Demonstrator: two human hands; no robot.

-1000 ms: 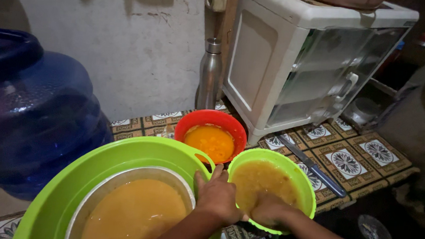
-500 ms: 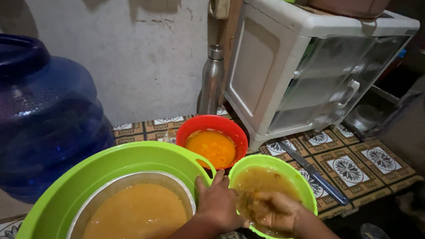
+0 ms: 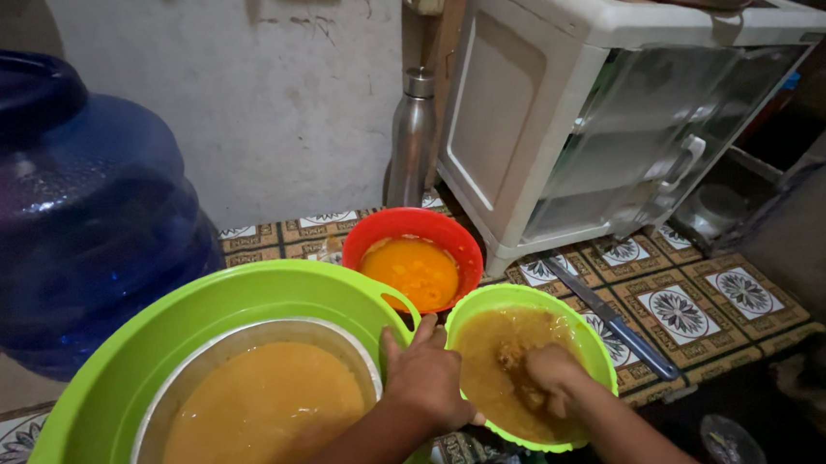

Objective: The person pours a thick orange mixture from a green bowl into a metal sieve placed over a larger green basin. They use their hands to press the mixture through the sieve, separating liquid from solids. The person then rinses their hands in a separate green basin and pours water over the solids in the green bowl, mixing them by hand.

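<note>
Green plastic marks the small bowl [image 3: 533, 313] at the centre, filled with brownish-orange pulpy liquid; the right hand [image 3: 550, 375] is sunk into it, fingers curled together around a clump of the pulp. The left hand [image 3: 427, 378] grips that bowl's near-left rim, fingers closed on the edge, just beside the large green basin [image 3: 234, 297]. Inside the basin sits a metal bowl [image 3: 231, 345] of smooth orange liquid. Behind them stands a red bowl [image 3: 413, 224] with yellow-orange contents, touching the basin's handle. A knife [image 3: 610, 318] lies on the patterned tiled floor [image 3: 709, 301] to the right. A blue water jug [image 3: 56, 207], a steel bottle [image 3: 410, 135] and a white cabinet [image 3: 586, 108] stand along the wall.
</note>
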